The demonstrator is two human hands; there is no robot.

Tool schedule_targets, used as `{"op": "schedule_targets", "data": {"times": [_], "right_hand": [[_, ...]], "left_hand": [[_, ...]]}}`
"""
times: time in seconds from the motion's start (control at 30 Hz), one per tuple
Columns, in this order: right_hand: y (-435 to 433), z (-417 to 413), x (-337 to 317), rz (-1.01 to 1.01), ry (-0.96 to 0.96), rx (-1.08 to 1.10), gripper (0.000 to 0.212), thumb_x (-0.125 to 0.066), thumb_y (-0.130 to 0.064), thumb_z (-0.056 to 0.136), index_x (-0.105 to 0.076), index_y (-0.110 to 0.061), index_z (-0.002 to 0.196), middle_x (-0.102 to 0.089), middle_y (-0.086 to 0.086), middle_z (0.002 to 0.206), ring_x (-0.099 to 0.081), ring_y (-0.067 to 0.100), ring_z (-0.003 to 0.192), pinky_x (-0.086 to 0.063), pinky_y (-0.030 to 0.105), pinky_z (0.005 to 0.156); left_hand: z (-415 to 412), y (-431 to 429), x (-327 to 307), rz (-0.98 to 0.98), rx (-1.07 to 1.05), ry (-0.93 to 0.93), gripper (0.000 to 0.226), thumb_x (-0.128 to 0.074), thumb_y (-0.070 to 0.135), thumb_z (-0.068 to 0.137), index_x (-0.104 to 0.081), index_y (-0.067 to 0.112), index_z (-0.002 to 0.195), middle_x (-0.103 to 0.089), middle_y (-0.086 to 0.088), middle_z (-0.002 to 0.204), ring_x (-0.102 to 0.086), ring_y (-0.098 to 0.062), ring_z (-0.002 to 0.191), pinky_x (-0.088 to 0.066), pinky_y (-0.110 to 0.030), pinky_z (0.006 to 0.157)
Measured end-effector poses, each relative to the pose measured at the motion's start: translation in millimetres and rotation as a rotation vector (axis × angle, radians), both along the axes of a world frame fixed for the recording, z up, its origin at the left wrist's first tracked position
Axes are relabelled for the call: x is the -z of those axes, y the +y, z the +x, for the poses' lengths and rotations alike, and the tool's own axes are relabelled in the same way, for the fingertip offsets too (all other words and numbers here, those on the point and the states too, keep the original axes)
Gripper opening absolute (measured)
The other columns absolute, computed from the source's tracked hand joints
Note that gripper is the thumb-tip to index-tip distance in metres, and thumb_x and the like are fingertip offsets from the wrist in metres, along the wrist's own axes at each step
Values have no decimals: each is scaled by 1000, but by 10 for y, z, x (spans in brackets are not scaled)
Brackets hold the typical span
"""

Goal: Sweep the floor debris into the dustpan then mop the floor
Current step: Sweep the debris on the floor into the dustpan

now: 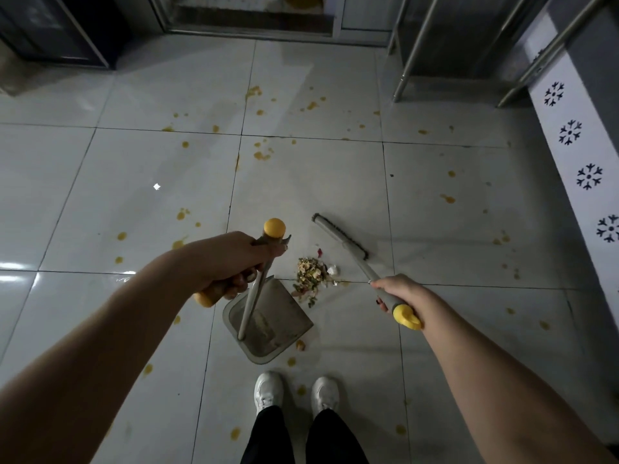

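Dustpan holding grey dust, debris pile just beside its lip

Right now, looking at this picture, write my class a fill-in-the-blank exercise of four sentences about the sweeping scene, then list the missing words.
1. The left hand holds the handle of the ____.
2. The right hand holds the broom by its grey handle with a ____ cap.
3. The debris pile lies on the floor between the dustpan and the broom ____.
4. The shoes are ____ in colour.

Missing words: dustpan; yellow; head; white
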State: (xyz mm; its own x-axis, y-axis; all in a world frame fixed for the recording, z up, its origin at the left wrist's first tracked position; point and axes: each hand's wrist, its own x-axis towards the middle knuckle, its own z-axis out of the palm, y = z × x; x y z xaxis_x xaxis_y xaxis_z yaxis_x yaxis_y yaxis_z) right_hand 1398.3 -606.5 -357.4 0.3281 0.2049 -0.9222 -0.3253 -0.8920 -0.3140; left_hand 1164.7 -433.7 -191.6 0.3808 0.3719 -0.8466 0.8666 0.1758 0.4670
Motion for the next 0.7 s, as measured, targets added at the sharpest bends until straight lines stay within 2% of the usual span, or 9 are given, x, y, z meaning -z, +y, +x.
{"op": "schedule_targets", "data": {"times": [0.17,0.27,0.37,0.47,0.6,0.7], "right_hand": [[153,60,-9,14,-11,-11,20,-57,-14,93,-50,-3,79,-50,13,69,-48,16,40,-39,14,31],[226,87,-4,-4,12,-39,15,-54,-17,95,-49,-4,95,-50,13,73,-51,16,40,-40,14,31],[286,37,104,-49,1,-124,21,-49,-20,97,-46,-4,111,-52,15,74,-51,19,48,-42,17,34],[259,-160,278,-98,-20,-213,33,-45,-20,98,-44,-3,126,-54,15,70,-52,22,48,-46,24,40],[154,-387,385,-171,-10,-265,35,-46,-23,96,-44,-5,126,-57,13,73,-57,21,49,-52,29,51],[102,-489,355,-208,43,-267,37,-48,-24,95,-44,-6,127,-56,11,74,-57,20,48,-51,28,50]], "left_hand": [[-13,109,9,1,20,48,46,-55,53,85,-48,11,70,-41,6,39,-37,-7,31,-37,-17,37],[-25,157,24,-2,26,52,47,-55,55,84,-48,11,70,-41,6,39,-37,-7,31,-37,-16,37],[-4,149,76,-11,46,50,50,-55,58,82,-48,11,69,-42,5,38,-37,-7,31,-37,-16,37],[49,145,117,-11,31,49,52,-56,62,79,-47,12,66,-42,5,37,-36,-8,30,-36,-17,36],[81,165,148,25,42,29,55,-57,64,77,-48,12,64,-42,5,37,-37,-9,30,-36,-18,35],[67,137,144,46,25,35,54,-57,62,79,-47,12,61,-41,5,35,-36,-9,28,-35,-16,35]]}}
